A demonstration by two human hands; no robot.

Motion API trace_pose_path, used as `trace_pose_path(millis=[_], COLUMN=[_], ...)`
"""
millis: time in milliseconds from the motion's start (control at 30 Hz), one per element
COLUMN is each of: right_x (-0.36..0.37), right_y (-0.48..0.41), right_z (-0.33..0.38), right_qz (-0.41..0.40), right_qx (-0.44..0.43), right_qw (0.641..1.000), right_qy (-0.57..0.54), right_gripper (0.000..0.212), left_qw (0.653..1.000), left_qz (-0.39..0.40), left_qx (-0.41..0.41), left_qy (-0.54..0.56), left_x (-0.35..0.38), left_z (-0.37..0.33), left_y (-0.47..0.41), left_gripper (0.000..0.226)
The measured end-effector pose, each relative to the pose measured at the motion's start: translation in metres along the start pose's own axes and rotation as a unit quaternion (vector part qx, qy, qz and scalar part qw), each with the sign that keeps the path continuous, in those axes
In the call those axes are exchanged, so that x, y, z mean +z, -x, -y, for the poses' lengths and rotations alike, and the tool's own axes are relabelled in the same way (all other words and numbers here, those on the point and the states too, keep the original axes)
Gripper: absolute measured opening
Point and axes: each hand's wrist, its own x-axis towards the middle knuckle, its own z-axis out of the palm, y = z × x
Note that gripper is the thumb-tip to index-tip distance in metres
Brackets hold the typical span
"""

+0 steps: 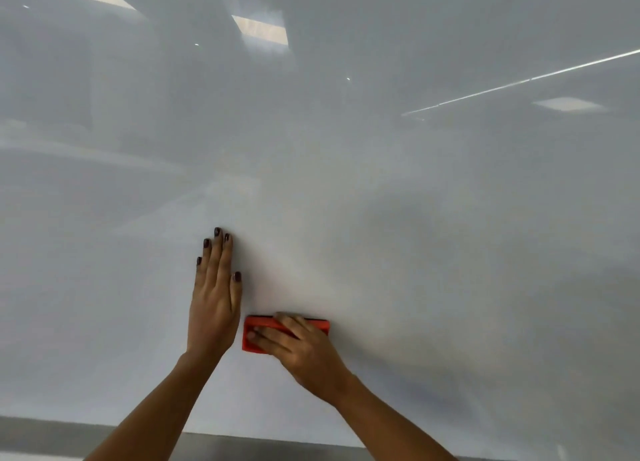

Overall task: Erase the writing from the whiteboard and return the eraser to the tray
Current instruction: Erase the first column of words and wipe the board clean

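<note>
A glossy whiteboard (346, 183) fills almost the whole view, and I see no writing on it. My right hand (298, 344) presses a red-orange eraser (251, 343) flat against the board's lower middle, fingers spread over its back. Just left of it, my left hand (214, 298) lies flat on the board, fingers together and pointing up, holding nothing. The two hands are nearly touching.
A grey strip (277, 446) runs along the bottom edge under the board; I cannot tell whether it is the tray. Ceiling lights reflect in the board's upper part (259, 29).
</note>
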Motion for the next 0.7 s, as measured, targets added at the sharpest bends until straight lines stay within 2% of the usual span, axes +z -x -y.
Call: trace_pose_path(millis=[100,267,400,500,700], right_x=[0.010,0.028,0.037,0.041,0.062], right_y=[0.032,0.091,0.118,0.126,0.126], right_z=[0.024,0.068,0.089,0.098,0.097], right_qz=[0.030,0.120,0.174,0.214,0.209], right_qx=[0.019,0.064,0.116,0.169,0.219], right_qw=[0.998,0.985,0.964,0.944,0.934], right_qy=[-0.047,-0.102,-0.164,-0.185,-0.189], right_gripper=[0.057,0.090,0.072,0.071,0.061], left_qw=[0.998,0.992,0.985,0.979,0.975], left_qz=[0.033,0.085,0.132,0.161,0.174], left_qx=[0.014,-0.002,-0.021,-0.034,-0.049], left_qy=[-0.055,-0.092,-0.112,-0.119,-0.131], left_x=[0.000,0.009,0.018,0.025,0.035], left_z=[0.002,0.004,0.007,0.011,0.016], left_y=[0.023,0.060,0.091,0.112,0.123], left_gripper=[0.057,0.058,0.060,0.061,0.061])
